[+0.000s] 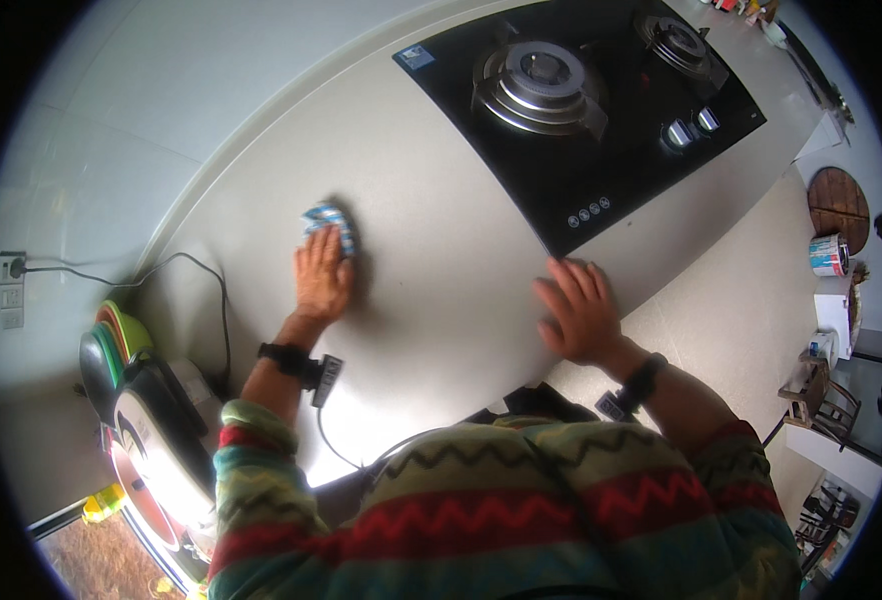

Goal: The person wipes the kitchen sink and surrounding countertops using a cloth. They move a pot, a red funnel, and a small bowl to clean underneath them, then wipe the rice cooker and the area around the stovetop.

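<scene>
My left hand [323, 277] lies palm down on the light countertop [441, 300], its fingers over a folded blue-and-white cloth [328, 217]. Much of the cloth is hidden under the fingers. Near the counter's front edge, my right hand [577, 311] rests with fingers apart and holds nothing. Its fingertips are close to the near corner of a black glass gas hob [501, 142]; whether they touch it I cannot tell. Each wrist carries a black strap with a small device.
A rice cooker [163, 439] stands at the left, its cord [186, 256] looping over the counter to a wall socket [12, 268]. Colourful basins or boards [115, 337] lean behind it. The hob has burners [542, 82] and control knobs [679, 133]. Beyond the counter lie floor and a wooden chair [816, 394].
</scene>
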`<state>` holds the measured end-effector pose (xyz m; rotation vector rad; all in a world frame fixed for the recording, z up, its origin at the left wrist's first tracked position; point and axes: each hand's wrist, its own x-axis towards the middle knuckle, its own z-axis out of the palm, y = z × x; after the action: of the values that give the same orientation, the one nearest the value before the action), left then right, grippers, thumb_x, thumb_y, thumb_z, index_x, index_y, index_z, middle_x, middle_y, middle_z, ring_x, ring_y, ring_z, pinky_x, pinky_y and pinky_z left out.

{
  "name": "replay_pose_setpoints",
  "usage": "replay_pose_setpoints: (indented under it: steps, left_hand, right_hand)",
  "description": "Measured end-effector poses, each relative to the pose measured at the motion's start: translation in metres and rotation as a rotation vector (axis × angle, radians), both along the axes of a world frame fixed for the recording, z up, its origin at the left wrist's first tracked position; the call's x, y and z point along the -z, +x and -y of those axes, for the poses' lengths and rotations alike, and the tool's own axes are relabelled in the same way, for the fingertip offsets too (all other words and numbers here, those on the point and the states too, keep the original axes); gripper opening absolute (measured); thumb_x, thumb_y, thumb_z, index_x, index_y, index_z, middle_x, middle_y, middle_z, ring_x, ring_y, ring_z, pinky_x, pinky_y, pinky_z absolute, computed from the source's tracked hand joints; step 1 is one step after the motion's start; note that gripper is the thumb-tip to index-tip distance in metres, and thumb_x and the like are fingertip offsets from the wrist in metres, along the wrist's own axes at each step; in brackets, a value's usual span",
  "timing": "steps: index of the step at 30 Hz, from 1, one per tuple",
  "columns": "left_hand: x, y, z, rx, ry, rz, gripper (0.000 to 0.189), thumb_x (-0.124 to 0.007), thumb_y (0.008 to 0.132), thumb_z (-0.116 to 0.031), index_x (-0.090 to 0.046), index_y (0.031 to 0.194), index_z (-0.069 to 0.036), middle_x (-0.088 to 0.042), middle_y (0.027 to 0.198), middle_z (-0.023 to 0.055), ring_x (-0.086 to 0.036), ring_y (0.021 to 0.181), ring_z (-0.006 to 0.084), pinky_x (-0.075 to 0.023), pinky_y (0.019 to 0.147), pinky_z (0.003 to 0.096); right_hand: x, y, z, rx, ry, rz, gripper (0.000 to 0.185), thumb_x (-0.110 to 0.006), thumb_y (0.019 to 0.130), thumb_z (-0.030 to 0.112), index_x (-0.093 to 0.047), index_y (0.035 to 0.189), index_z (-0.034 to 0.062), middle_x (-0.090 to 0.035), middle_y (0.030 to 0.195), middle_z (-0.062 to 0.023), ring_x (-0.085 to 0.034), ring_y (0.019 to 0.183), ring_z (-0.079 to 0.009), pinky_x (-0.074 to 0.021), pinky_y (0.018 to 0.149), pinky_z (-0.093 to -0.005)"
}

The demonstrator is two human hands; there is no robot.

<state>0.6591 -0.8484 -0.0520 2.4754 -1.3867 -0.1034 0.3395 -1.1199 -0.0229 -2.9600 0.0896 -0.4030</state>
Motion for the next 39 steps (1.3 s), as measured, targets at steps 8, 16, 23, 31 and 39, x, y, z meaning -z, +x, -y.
replay_pose_setpoints:
  steps: [8,16,23,31,39]
  left_hand:
    - [-0.005,-0.102,0.079,0.012,0.294,-0.06,0.073,-0.045,0.089,-0.031,-0.01,0.147,-0.002,-0.007,0.154,0.0179,-0.005,0.142,0.0343,-0.0048,0.115,0.0493]
    - [-0.006,-0.163,0.048,0.155,0.251,-0.147,0.073,-0.053,0.084,-0.021,-0.018,0.145,-0.003,-0.014,0.152,0.0185,-0.008,0.142,0.0343,-0.007,0.114,0.05]
    - [0.061,-0.033,-0.131,-0.687,0.037,0.086,0.069,-0.032,0.092,-0.042,-0.021,0.142,0.004,-0.022,0.147,0.0271,-0.021,0.134,0.0445,-0.016,0.111,0.0501]
    - [0.071,0.077,-0.079,-0.673,0.305,0.211,0.066,-0.037,0.092,-0.039,-0.026,0.14,0.006,-0.026,0.145,0.0276,-0.022,0.134,0.0433,-0.0171,0.111,0.048]
    - [-0.003,-0.124,0.061,0.117,0.16,-0.13,0.075,-0.049,0.085,-0.023,-0.011,0.146,-0.002,-0.006,0.153,0.0197,-0.006,0.141,0.0366,-0.0079,0.115,0.0495]
  right_hand:
    - [-0.002,-0.004,-0.001,0.015,0.033,-0.065,0.056,-0.058,0.08,0.034,-0.046,0.13,0.0103,-0.034,0.142,-0.0162,-0.034,0.128,-0.032,-0.0234,0.106,-0.052]
    - [-0.001,-0.005,-0.001,0.013,0.087,-0.086,0.055,-0.057,0.082,0.032,-0.046,0.131,0.0085,-0.035,0.142,-0.0189,-0.033,0.13,-0.0343,-0.0214,0.108,-0.0535]
    - [-0.001,-0.004,0.0,0.02,0.101,-0.158,0.06,-0.057,0.082,0.035,-0.041,0.134,0.011,-0.026,0.146,-0.0164,-0.027,0.133,-0.0327,-0.0163,0.109,-0.0545]
    - [0.002,0.002,0.003,-0.014,0.08,-0.133,0.061,-0.061,0.078,0.033,-0.042,0.132,0.0095,-0.031,0.142,-0.0211,-0.033,0.127,-0.0368,-0.0242,0.104,-0.0576]
    - [0.002,0.0,0.002,-0.021,0.061,-0.097,0.06,-0.061,0.078,0.032,-0.045,0.13,0.0091,-0.032,0.142,-0.0207,-0.034,0.127,-0.0365,-0.0239,0.104,-0.0572]
